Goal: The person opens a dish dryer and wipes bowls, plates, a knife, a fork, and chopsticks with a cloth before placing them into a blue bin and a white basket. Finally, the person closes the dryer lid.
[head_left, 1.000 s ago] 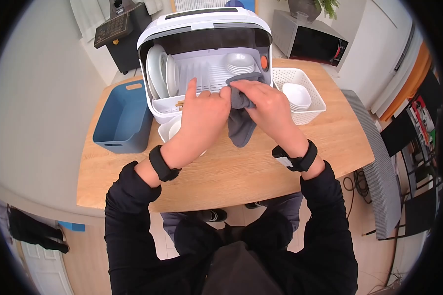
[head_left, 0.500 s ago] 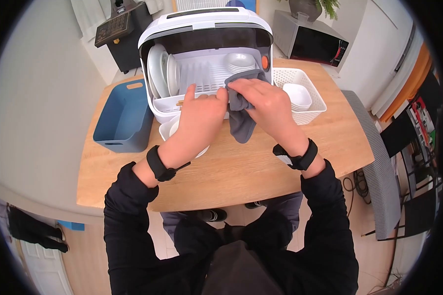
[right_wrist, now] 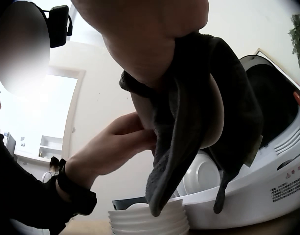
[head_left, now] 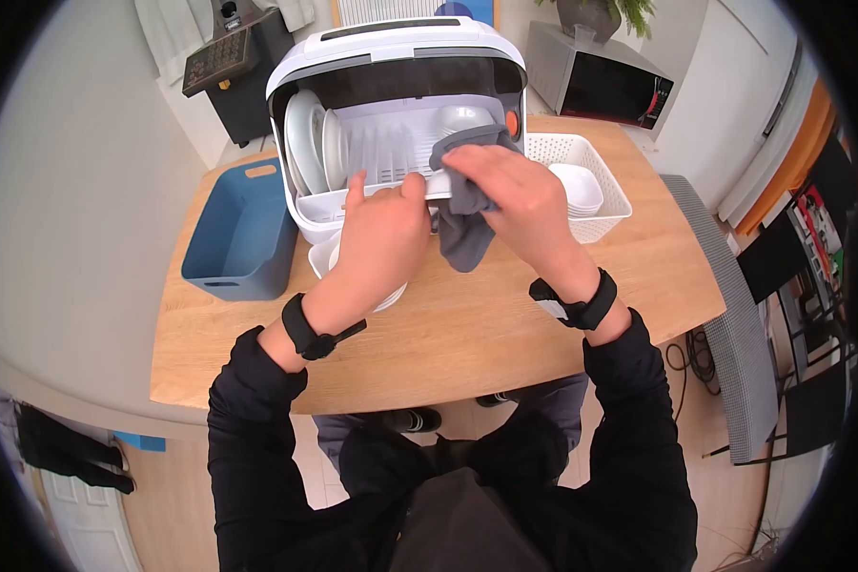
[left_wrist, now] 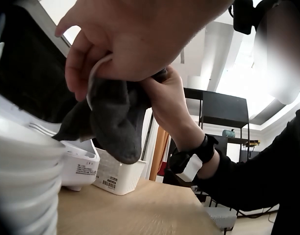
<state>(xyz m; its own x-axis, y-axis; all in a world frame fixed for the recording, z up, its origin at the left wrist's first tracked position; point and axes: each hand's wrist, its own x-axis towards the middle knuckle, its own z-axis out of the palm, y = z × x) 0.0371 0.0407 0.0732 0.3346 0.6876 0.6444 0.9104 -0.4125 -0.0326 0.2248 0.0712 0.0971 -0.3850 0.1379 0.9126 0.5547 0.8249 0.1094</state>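
Note:
A white dish (head_left: pixel 438 185) is held in front of the rack between both hands, its rim also showing in the right wrist view (right_wrist: pixel 216 112). The left hand (head_left: pixel 383 234) pinches its left edge, index finger raised. Around the dish's right side the right hand (head_left: pixel 529 205) grips a grey cloth (head_left: pixel 465 238), which hangs below the fingers. In the left wrist view, the cloth (left_wrist: pixel 115 117) covers much of the dish. The right fingertips are partly hidden by cloth.
The white dish rack (head_left: pixel 315 210) holds upright plates (head_left: pixel 305 138) and stacked bowls (head_left: pixel 467 118). A blue bin (head_left: pixel 238 229) stands left, a white basket (head_left: pixel 601 225) with bowls right. More white bowls (head_left: pixel 322 255) sit beneath the left forearm; a microwave (head_left: pixel 610 86) is behind.
The left hand has shifted slightly left and down, and a white dish edge now shows between the hands. The cloth has risen a little and covers part of the stacked bowls in the rack.

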